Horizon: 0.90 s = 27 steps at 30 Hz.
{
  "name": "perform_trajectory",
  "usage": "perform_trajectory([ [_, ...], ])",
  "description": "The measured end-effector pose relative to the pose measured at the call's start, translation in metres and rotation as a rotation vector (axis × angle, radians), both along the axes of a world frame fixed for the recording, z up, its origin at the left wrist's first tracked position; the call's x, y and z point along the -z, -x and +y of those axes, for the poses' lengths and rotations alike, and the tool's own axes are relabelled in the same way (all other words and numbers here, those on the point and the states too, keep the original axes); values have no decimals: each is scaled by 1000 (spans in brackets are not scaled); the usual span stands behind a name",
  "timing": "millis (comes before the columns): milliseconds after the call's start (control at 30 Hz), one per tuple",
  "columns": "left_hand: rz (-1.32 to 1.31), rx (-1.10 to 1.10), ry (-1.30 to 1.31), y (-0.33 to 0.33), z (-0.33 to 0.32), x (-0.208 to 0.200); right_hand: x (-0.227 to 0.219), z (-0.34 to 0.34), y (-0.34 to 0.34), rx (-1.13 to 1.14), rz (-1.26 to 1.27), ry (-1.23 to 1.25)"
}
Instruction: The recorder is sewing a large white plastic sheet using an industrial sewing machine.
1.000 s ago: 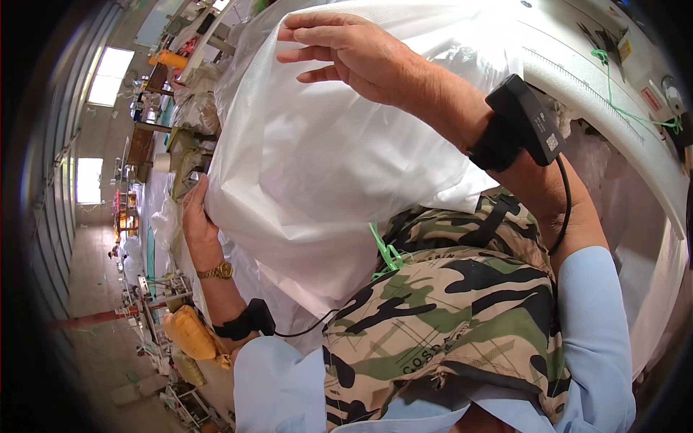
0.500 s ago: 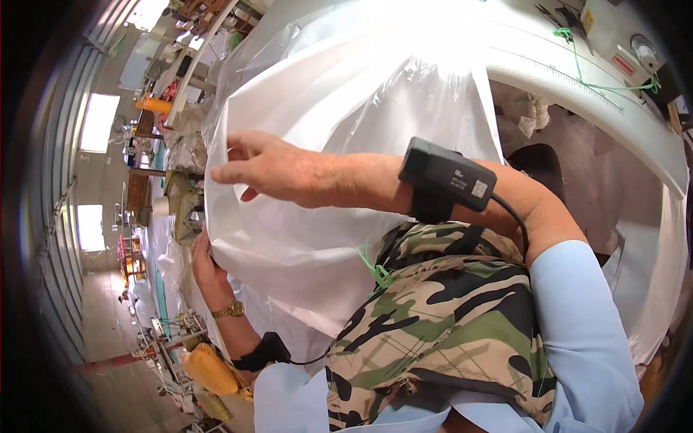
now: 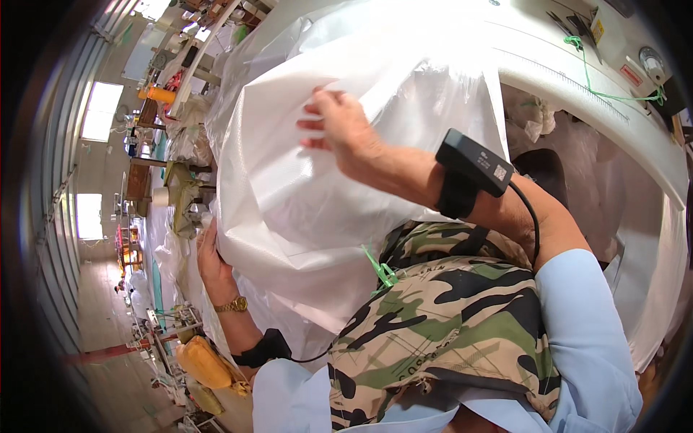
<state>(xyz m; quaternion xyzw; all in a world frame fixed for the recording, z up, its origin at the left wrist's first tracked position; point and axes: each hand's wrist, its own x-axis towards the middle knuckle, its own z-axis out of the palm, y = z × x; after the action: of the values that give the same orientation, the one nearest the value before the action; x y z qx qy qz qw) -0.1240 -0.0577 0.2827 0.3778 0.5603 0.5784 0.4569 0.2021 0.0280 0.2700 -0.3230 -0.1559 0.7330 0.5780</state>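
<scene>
A large white plastic sheet (image 3: 281,209), glossy and creased, spreads over the work surface and down in front of me. My left hand (image 3: 214,263) is at its left edge, closed on the material; part of the fingers is hidden there. Above the middle of the sheet hangs my right hand (image 3: 345,133), its fingers apart and bent a little, with nothing in them. Whether its fingertips touch the sheet I cannot tell.
A white table edge with a printed ruler scale (image 3: 556,76) curves along the upper right. Green string (image 3: 577,45) and dark tools (image 3: 567,25) lie there. At the left are cluttered workshop benches and a yellow-orange bundle (image 3: 206,363). I wear a camouflage apron (image 3: 447,325).
My right hand has lifted from the sheet's left side and swung right and away from me. My left hand stays at the edge, nearly still. The sheet's left folds have shifted slightly.
</scene>
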Motion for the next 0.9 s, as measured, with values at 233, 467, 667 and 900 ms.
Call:
perform_trajectory([
  [233,57,25,29,6,-1,4,7,19,-24,151,141,-187],
  [467,124,-5,64,11,-3,11,4,-8,-25,142,-11,-185],
  [667,459,58,225,17,-14,28,32,-14,-39,-336,100,-617],
  [900,811,583,300,-1,-11,46,41,-56,-72,-624,-433,-653],
])
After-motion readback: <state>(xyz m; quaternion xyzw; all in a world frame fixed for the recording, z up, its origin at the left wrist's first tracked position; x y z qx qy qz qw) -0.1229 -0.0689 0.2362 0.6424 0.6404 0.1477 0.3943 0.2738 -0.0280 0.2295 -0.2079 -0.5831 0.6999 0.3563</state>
